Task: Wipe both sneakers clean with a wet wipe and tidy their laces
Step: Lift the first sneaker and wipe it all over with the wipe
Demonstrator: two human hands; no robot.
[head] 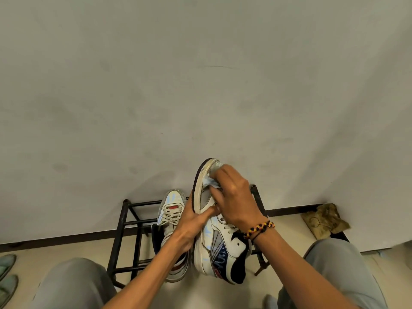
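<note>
A white, grey and navy high-top sneaker (217,246) is tilted on its side above the rack, sole turned left. My left hand (194,221) grips it from the sole side, thumb across the upper. My right hand (231,197), with a braided bracelet on the wrist, holds a crumpled pale wet wipe (209,183) against the toe area. The second sneaker (171,210) stands on the rack to the left, its laces crossed; its heel is hidden behind my left forearm.
A black metal shoe rack (127,224) stands against the pale wall. A crumpled brown cloth (323,219) lies on the floor at the right. Greenish slippers (7,277) sit at the far left edge. My knees in grey trousers frame the bottom.
</note>
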